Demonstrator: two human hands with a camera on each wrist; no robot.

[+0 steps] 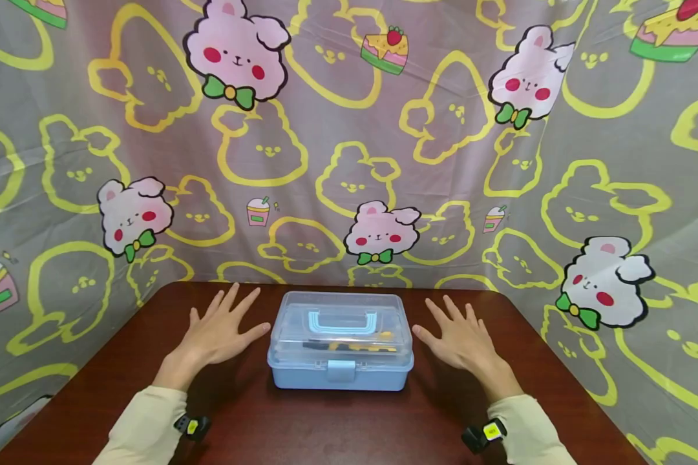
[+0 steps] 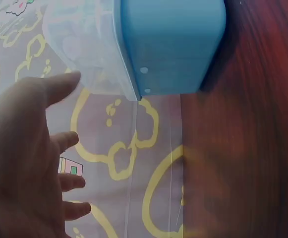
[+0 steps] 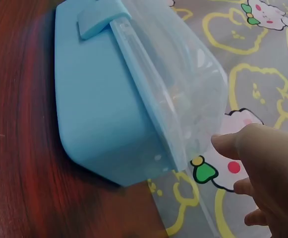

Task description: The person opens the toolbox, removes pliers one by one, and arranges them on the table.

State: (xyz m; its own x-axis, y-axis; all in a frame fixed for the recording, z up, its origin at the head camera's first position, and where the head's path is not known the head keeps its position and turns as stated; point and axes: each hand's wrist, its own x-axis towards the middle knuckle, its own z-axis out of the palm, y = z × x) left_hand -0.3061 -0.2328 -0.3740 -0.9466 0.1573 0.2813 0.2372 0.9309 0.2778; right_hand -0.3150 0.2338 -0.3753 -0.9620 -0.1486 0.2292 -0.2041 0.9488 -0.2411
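A light blue storage box (image 1: 340, 378) with a see-through lid (image 1: 291, 323) stands shut in the middle of the table. On its lid lies a pale blue handle (image 1: 342, 328), and a blue latch (image 1: 341, 371) closes the front. Yellow and dark items (image 1: 360, 347) show dimly through the lid. My left hand (image 1: 218, 329), fingers spread, is beside the box's left end, holding nothing. At the opposite end my right hand (image 1: 459, 336) is spread the same way. In both wrist views each thumb points toward the lid's side.
The dark brown wooden table (image 1: 349, 429) carries the box. Behind and along both sides hangs a grey curtain (image 1: 436, 213) printed with yellow outlines and white rabbits. A dark strapped device with a yellow label (image 1: 492, 431) sits on the right wrist, another (image 1: 193, 427) on the left.
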